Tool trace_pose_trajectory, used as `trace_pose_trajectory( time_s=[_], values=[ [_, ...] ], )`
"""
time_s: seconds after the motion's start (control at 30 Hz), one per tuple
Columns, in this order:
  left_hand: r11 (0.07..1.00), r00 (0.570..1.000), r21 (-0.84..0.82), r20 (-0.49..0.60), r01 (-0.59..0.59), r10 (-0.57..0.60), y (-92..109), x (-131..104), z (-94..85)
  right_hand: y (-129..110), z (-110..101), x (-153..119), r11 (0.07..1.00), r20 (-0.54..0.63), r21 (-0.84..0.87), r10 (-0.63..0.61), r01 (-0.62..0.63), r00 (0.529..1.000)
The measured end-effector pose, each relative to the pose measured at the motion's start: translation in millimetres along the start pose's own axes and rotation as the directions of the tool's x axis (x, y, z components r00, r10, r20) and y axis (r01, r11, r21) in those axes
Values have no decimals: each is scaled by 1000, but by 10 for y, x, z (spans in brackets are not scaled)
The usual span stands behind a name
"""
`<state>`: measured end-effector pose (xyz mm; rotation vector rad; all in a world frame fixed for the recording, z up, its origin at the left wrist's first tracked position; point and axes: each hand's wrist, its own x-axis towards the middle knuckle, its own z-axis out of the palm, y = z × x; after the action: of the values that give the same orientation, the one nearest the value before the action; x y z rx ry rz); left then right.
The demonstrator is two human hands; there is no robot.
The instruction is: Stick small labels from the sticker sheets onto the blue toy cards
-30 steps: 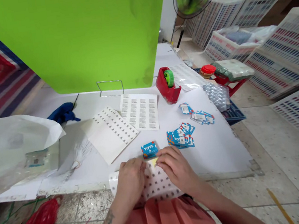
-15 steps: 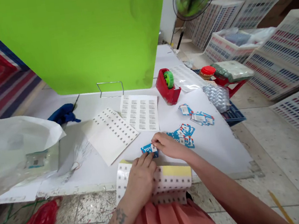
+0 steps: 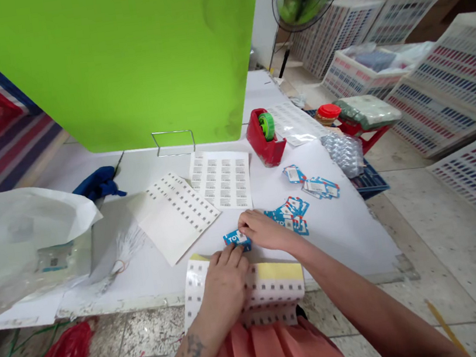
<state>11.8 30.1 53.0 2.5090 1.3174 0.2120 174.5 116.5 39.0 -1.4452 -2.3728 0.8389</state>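
Note:
A blue card (image 3: 231,238) printed with white letters lies on the table in front of me. A small white sticker (image 3: 241,236) with a dark square print sits on its right part. My right hand (image 3: 259,230) is closed, its fingertips pinched at the sticker's edge and touching the card. My left hand (image 3: 228,280) lies flat, fingertips on the card's lower edge and palm over a sticker sheet (image 3: 279,285). That sheet has rows of small dark squares and a yellow strip, and it bends over the table's front edge.
Several blue cards with stickers (image 3: 292,218) lie right of my hand, another group (image 3: 319,187) behind them. Two label sheets (image 3: 179,204) (image 3: 222,177) overlap at the middle. A red tape dispenser (image 3: 265,139) stands at the back. Left is a plastic bag (image 3: 22,250); a green board (image 3: 138,68) rises behind.
My right hand has shifted slightly left and lower over the card. The sticker, raised at my fingertips before, now lies against the card. My left hand stays in place.

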Motion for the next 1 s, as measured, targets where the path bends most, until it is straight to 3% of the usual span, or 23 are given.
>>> trace_pose_trajectory(
  time_s=[0.77, 1.0],
  values=[
    [999, 1000, 33, -21, -5, 6, 4, 31, 16, -26, -10, 20, 1000, 7, -16, 24, -24, 1000],
    [999, 1000, 35, 10, 17, -17, 7, 71, 13, -7, 11, -6, 1000, -42, 1, 14, -14, 999]
  ],
)
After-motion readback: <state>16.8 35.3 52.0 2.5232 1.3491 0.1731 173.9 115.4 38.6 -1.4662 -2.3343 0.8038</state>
